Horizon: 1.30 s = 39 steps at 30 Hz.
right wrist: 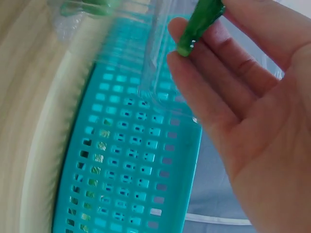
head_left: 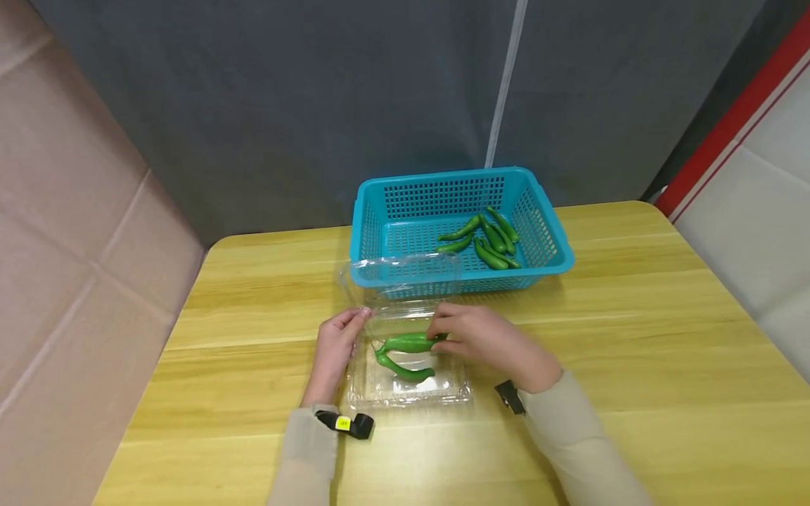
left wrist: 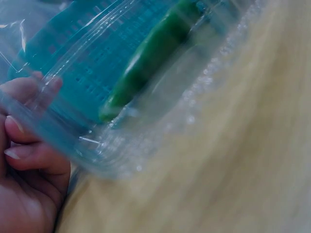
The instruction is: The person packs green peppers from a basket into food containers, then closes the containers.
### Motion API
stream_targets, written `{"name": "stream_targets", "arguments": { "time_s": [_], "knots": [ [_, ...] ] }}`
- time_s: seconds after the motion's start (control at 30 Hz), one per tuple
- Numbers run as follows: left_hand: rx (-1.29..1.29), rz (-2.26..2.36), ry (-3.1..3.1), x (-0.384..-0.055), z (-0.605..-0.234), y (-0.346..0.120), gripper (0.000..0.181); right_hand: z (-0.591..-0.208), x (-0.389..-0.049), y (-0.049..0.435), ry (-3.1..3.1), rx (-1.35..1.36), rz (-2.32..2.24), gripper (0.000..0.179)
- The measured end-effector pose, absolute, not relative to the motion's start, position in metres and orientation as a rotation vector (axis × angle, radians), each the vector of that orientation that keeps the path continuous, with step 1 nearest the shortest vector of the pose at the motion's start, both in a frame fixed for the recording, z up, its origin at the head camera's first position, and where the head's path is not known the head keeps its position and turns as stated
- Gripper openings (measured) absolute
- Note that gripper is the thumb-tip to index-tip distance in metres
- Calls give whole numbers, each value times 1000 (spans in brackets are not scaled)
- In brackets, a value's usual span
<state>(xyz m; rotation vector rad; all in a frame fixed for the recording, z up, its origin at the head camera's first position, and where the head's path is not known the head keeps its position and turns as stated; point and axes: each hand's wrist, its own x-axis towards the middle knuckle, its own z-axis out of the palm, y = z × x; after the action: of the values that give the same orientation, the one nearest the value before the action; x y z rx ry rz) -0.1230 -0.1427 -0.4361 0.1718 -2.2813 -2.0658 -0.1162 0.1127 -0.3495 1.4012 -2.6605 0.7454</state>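
Before the teal basket near the surface's far edge, I have the left hand pinching a clear clamshell, probably to steady it, while the right hand pinches a green pepper inside, seemingly for alignment.

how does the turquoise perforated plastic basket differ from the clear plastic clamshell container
The turquoise perforated plastic basket is opaque; the clear plastic clamshell container is see-through. The basket is larger, the container smaller. The basket has no lid in view, while the container has a clear lid raised at its far side. The basket holds a cluster of long green peppers; the container has fewer. Both stand on the light wooden table.
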Motion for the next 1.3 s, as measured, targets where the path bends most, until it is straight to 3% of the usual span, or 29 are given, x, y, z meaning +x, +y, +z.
{"name": "stream_targets", "arguments": {
  "time_s": [1.3],
  "knots": [
    [197,-2023,-2292,-122,-435,-142,36,-378,-111,86,-2771,1205,472,7]
  ]
}}
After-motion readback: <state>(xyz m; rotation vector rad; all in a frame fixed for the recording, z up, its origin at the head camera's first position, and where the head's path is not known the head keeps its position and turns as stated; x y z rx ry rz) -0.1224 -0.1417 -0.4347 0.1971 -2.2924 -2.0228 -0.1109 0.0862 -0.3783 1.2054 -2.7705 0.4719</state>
